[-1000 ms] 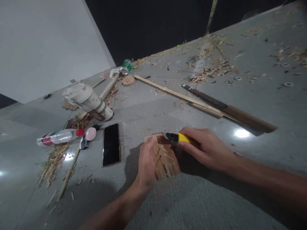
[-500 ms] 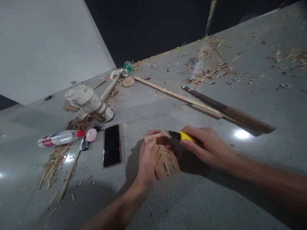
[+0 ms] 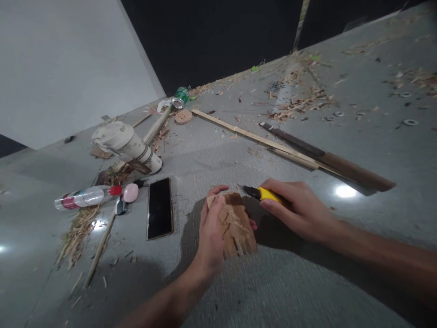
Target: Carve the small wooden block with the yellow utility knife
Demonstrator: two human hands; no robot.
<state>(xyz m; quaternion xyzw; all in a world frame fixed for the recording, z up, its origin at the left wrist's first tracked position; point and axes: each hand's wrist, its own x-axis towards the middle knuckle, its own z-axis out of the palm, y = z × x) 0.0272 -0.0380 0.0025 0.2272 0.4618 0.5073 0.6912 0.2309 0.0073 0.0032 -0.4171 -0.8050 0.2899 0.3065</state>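
A carved block of brown wood (image 3: 238, 223), with grooves cut in its face, is held by my left hand (image 3: 210, 232). The thumb lies on its front and the fingers wrap behind, their tips showing at the right edge. To the right, my right hand (image 3: 300, 205) is closed round a yellow utility knife (image 3: 268, 195) with a black tip. The blade points left, just above the block's upper right corner, and appears apart from the wood. Left of my left hand, a dark-screened phone (image 3: 160, 208) lies on the grey table (image 3: 191, 159).
At left are a white cup (image 3: 126, 143), a plastic bottle (image 3: 85, 197) and a pink object (image 3: 130, 193). A green can (image 3: 180, 97) and round wooden disc (image 3: 183, 117) lie further back. Wooden strips (image 3: 246, 133) and a brown-handled saw (image 3: 355, 169) lie right, near shavings.
The knife and my right hand have shifted slightly right, away from the block. The block has turned a little, and my left fingertips show more clearly at its right edge.
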